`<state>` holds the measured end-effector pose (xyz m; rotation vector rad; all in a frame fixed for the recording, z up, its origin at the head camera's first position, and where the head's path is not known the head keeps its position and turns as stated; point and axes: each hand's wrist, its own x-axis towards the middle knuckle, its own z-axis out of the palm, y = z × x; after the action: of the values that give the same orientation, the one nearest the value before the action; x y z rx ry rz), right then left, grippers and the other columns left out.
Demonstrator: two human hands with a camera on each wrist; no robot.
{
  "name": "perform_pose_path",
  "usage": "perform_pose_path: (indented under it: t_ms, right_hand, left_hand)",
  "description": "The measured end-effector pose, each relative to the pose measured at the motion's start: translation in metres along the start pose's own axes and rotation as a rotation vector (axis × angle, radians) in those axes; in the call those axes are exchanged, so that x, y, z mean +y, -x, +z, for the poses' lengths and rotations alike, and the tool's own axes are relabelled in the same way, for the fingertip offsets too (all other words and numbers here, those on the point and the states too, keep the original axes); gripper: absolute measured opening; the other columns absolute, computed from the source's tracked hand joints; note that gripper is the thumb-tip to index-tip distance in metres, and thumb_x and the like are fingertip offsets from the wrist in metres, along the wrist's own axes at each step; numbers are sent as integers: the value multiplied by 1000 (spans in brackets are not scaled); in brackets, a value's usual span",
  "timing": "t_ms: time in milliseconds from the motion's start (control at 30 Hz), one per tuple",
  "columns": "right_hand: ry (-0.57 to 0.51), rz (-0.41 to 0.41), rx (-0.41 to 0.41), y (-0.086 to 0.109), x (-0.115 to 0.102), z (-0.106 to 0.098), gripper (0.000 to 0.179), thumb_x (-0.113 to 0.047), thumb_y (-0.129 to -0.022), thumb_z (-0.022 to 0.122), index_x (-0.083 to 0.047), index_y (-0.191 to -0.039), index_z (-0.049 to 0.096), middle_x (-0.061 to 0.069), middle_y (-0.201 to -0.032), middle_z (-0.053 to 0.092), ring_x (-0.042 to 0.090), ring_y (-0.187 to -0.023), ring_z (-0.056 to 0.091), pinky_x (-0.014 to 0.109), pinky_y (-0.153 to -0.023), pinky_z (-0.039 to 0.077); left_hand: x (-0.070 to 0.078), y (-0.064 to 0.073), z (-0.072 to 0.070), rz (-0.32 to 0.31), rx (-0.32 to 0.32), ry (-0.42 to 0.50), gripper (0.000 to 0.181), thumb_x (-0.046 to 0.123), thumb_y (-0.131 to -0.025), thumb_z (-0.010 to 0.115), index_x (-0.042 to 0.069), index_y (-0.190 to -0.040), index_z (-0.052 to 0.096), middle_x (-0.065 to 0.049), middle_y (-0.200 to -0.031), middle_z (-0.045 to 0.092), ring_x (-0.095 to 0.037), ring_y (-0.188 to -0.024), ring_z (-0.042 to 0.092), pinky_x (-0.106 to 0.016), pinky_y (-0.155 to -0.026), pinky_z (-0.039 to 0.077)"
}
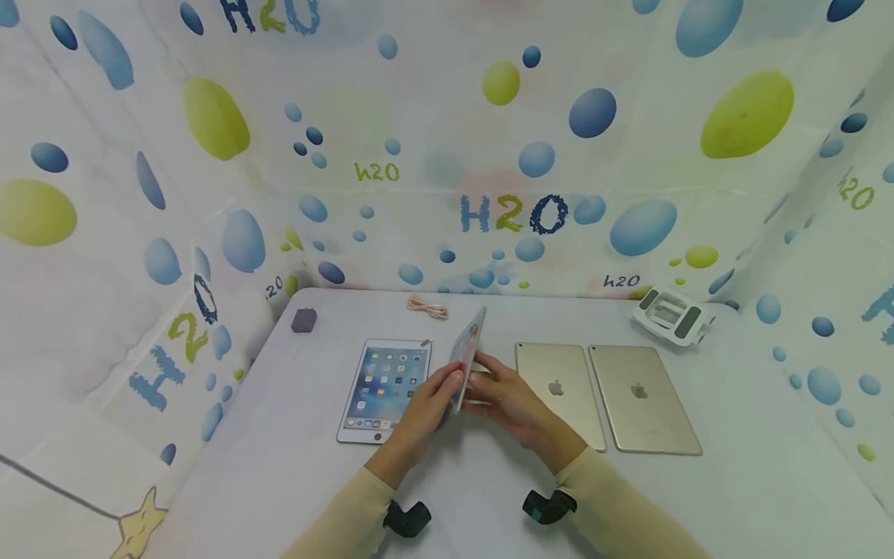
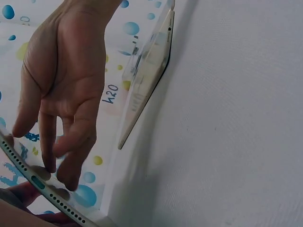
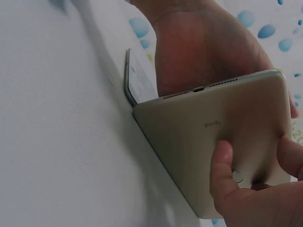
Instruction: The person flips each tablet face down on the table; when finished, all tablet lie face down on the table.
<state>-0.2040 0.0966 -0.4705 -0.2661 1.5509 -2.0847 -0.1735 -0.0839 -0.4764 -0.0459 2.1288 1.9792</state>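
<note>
A gold-backed iPad (image 1: 464, 361) stands tilted up on its side above the table, screen facing left. My left hand (image 1: 419, 415) grips it, thumb lying over the screen side. My right hand (image 1: 513, 407) is at its back, loosely bent fingertips touching the gold surface; in the right wrist view these fingers (image 3: 221, 163) rest near the logo. The left wrist view has the iPad's ported edge (image 2: 40, 184) at lower left, below the right hand (image 2: 71, 94). Beside my left hand lies another iPad (image 1: 384, 388), its screen lit with app icons.
Two gold iPads lie face down at the right, the nearer one (image 1: 555, 373) partly behind my right forearm, the other (image 1: 646, 404) beyond it. At the back are a dark charger block (image 1: 303, 320), a coiled pale cable (image 1: 427, 308) and a white-and-grey stand-like device (image 1: 672, 317).
</note>
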Motion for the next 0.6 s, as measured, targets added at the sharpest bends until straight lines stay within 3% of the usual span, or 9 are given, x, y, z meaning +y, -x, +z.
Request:
perform_pose_path:
  t_ms: [267, 467, 600]
  right_hand:
    - [77, 9, 38, -2, 1, 8, 74, -29, -102, 63, -23, -163, 22, 18, -160, 39, 39, -132, 56, 52, -101, 52]
    - [181, 11, 109, 0, 1, 13, 74, -35, -97, 70, -32, -160, 31, 15, -160, 36, 44, -134, 52, 66, -103, 45]
    - [263, -43, 174, 1, 2, 14, 69, -29, -95, 73, -24, -156, 43, 13, -162, 32, 49, -142, 39, 72, -104, 40]
  left_hand:
    - [2, -1, -4, 51, -88, 44, 70, 53, -100, 57, 17, -157, 40, -11, -162, 38, -36, -151, 32, -62, -121, 21]
    - [6, 1, -7, 85, -145, 113, 70, 40, -99, 62, 12, -158, 36, -15, -160, 39, -38, -147, 37, -62, -119, 26]
    - [7, 1, -7, 100, -122, 244, 63, 23, -98, 59, 8, -156, 40, -17, -157, 41, -39, -143, 40, -61, -118, 30]
